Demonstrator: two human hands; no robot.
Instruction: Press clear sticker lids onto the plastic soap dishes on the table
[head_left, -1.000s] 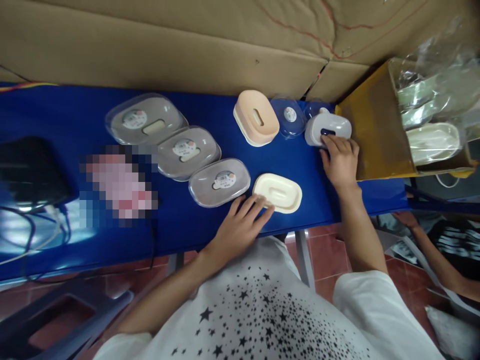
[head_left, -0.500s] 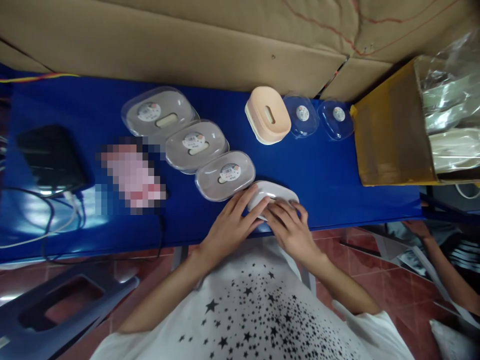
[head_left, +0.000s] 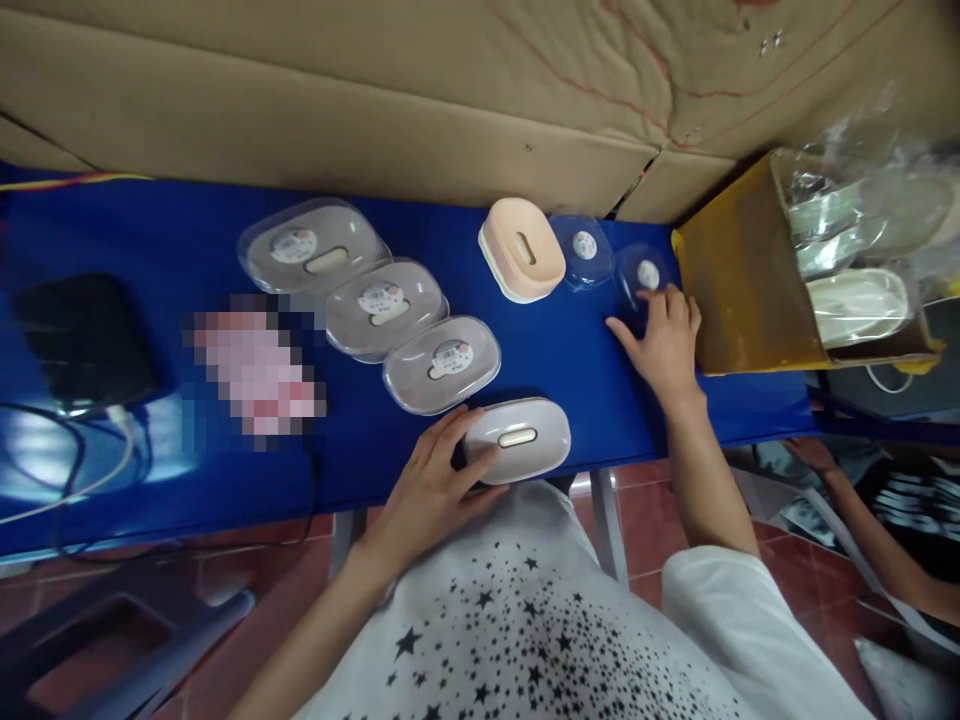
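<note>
Bracing the grey slotted box (head_left: 525, 460) near the front edge of the blue table (head_left: 585, 385), the left hand (head_left: 426, 485) clasped its left end, seemingly against sliding; the right hand (head_left: 661, 345), fingers apart, overlapped a clear lid (head_left: 630, 268).

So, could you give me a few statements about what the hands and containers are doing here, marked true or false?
1. The left hand touches one end of a grey container. True.
2. The right hand is inside the cardboard box. False: it is at a clear lid beside that box.
3. Three containers with clear covers stand in a slanting row. True.
4. The peach container is on the floor. False: it stands on the blue table.
5. The container at the left hand has a round label on top. False: none shows there.
</note>
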